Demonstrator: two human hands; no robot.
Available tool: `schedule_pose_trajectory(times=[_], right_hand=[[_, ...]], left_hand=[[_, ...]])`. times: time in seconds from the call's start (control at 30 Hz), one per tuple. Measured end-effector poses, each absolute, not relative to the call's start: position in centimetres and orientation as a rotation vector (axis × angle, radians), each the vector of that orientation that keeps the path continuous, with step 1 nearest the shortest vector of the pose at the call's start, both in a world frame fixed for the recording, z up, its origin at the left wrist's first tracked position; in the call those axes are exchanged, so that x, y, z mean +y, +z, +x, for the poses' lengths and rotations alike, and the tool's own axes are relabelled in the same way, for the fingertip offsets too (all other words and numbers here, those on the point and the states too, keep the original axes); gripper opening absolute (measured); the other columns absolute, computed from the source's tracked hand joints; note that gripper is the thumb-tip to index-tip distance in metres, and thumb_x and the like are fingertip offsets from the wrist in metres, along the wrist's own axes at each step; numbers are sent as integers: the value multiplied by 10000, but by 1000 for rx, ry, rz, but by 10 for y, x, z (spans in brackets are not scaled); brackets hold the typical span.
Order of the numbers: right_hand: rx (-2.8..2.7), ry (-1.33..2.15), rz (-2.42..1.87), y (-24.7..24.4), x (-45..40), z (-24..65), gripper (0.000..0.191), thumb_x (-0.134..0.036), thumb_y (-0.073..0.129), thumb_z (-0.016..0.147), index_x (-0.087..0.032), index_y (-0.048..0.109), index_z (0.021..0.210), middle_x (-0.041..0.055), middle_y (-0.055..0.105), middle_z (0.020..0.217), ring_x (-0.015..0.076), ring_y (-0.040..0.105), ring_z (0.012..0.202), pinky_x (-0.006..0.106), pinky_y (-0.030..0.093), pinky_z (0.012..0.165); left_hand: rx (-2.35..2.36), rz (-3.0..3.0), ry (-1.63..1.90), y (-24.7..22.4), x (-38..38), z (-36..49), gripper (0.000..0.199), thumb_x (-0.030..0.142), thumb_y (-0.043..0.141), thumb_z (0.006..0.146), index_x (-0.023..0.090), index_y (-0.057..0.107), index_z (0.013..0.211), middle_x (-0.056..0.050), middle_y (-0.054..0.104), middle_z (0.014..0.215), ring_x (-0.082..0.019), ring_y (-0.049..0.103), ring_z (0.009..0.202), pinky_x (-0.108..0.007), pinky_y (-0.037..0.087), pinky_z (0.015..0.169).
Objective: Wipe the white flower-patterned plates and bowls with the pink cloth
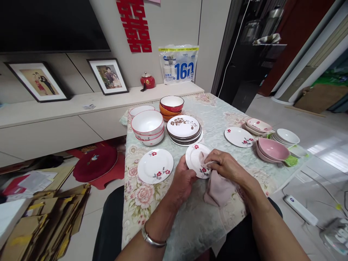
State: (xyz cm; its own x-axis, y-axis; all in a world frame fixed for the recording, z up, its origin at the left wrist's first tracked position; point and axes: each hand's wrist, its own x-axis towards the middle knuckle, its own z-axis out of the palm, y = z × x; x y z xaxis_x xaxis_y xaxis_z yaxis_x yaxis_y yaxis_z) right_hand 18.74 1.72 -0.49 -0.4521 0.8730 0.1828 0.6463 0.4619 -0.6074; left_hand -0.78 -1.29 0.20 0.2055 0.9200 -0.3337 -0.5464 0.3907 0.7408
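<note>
My left hand [184, 177] grips the left edge of a small white plate [193, 156] with red flowers, tilted above the table's front part. Bunched in my right hand [223, 165] is a pale pink cloth [219, 188], pressed against the plate's face; its loose end hangs below. Left of my hands lies another flowered plate [155, 166], flat on the tablecloth. Just behind stands a stack of plates [183, 127] with a brown flower pattern. A third red-flowered plate [238, 137] rests to the right.
White bowls with red rims [147, 123] are stacked at the back left, beside red and orange bowls [172, 104]. Pink leaf-handled dishes [273, 149] and small white bowls [288, 136] stand on the right. A patterned tablecloth [144, 197] covers the table. Flattened cardboard [62, 214] lies on the floor.
</note>
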Motion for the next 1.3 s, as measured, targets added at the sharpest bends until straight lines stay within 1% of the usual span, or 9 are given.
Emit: schedule_pose_trajectory(times=[0.13, 0.3, 0.4, 0.6, 0.83, 0.97, 1.1, 1.2, 1.3], right_hand=[[-2108, 438, -1373, -10, 17, 170, 172, -192, 593, 912, -221, 741, 995, 76, 677, 966, 218, 640, 913, 339, 504, 811], [-2268, 870, -1030, 7, 8, 159, 145, -202, 618, 926, -259, 742, 974, 16, 698, 959, 171, 647, 887, 285, 495, 811], [-2294, 934, -1050, 8, 10, 173, 134, -211, 630, 924, -266, 749, 950, 2, 711, 932, 173, 652, 903, 290, 489, 840], [-2076, 472, -1440, -13, 20, 175, 140, -214, 600, 920, -213, 734, 963, 69, 689, 944, 220, 654, 886, 350, 510, 803], [-2125, 245, -1086, -15, 16, 145, 298, -170, 509, 967, -236, 653, 1219, 101, 665, 1201, 236, 618, 1135, 393, 519, 963], [-2087, 97, -1291, -12, 16, 151, 245, -142, 494, 952, -189, 681, 1103, 111, 689, 1092, 240, 646, 1039, 366, 517, 903], [-2117, 33, -1730, -1, 10, 151, 182, -138, 510, 907, -150, 685, 957, 121, 679, 937, 239, 649, 836, 324, 467, 720], [-2178, 226, -1782, 9, 5, 150, 126, -152, 543, 871, -150, 669, 871, 86, 669, 848, 208, 613, 742, 298, 408, 656], [-2192, 737, -1480, 15, 3, 153, 88, -205, 600, 856, -178, 665, 804, 13, 664, 795, 161, 592, 722, 253, 397, 644]], left_hand=[[820, 549, 1096, 0, -13, -8, 811, 45, 583, 490, 224, 567, 1281, -57, 696, 1144, -221, 651, 942, -309, 537, 742], [790, 561, 1096, -5, -12, -9, 778, 30, 585, 498, 195, 562, 1259, -70, 692, 1121, -221, 649, 939, -255, 502, 668], [823, 571, 1108, -4, -12, -8, 768, 36, 591, 513, 190, 558, 1265, -77, 689, 1139, -229, 646, 953, -268, 514, 686], [838, 613, 1118, -2, -15, -5, 775, 46, 573, 544, 214, 563, 1300, -67, 692, 1170, -232, 646, 981, -322, 544, 782], [780, 668, 1109, -7, -15, -4, 752, 24, 537, 542, 193, 576, 1274, -65, 705, 1145, -226, 656, 1009, -290, 533, 799], [769, 662, 1122, -6, -15, -4, 763, 17, 526, 535, 193, 582, 1276, -61, 711, 1140, -234, 654, 1044, -299, 536, 827], [794, 633, 1113, -5, -16, -4, 763, 27, 547, 532, 191, 572, 1277, -76, 710, 1147, -251, 661, 1025, -303, 549, 764], [814, 603, 1110, -5, -16, -3, 751, 32, 568, 531, 186, 568, 1266, -86, 704, 1168, -253, 667, 999, -307, 550, 747], [803, 616, 1148, -7, -15, -3, 714, 26, 593, 539, 178, 588, 1236, -90, 701, 1183, -244, 656, 1038, -310, 539, 818]])
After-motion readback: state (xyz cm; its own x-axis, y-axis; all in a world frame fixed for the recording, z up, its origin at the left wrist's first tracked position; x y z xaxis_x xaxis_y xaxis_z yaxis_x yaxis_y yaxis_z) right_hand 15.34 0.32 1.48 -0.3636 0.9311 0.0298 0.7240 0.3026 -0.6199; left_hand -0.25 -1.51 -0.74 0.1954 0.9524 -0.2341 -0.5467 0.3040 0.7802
